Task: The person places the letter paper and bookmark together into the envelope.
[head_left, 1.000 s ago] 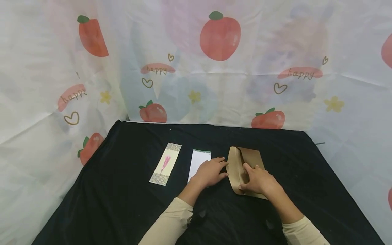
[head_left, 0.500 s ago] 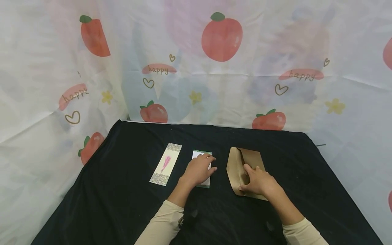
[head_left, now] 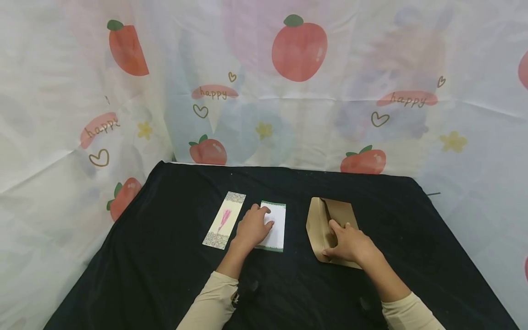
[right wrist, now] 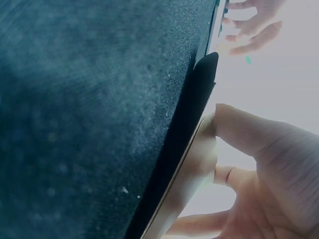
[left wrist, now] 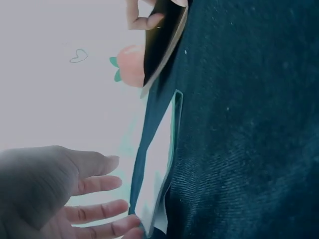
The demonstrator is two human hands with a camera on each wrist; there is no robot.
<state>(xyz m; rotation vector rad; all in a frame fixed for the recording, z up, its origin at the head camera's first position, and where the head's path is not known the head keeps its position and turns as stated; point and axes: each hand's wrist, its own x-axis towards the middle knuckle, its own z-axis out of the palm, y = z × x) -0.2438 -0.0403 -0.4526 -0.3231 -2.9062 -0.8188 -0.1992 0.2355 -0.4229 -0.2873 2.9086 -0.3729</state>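
Observation:
My left hand (head_left: 252, 225) hovers with spread, bent fingers at the left edge of a white paper card (head_left: 277, 229) with green borders. In the left wrist view its fingertips come close to the near end of the card (left wrist: 158, 164); contact cannot be told. My right hand (head_left: 350, 243) holds a brown paper envelope (head_left: 316, 224) at its gaping mouth, thumb at the lower end and fingers toward the opening. The envelope's pointed flap faces left. Seen from the right wrist, the thumb touches the edge of the envelope (right wrist: 192, 174). Part of the envelope is hidden under this hand.
To the left lies a long cream bookmark (head_left: 224, 220) with patterned ends and a pink tassel design, slanted on the black tablecloth (head_left: 165, 256). A white curtain (head_left: 305, 123) printed with fruit, hearts and words rises behind and beside the table.
My left hand has moved left, from beside the envelope flap across the white card to its left edge, uncovering most of it. My right hand stays at the envelope.

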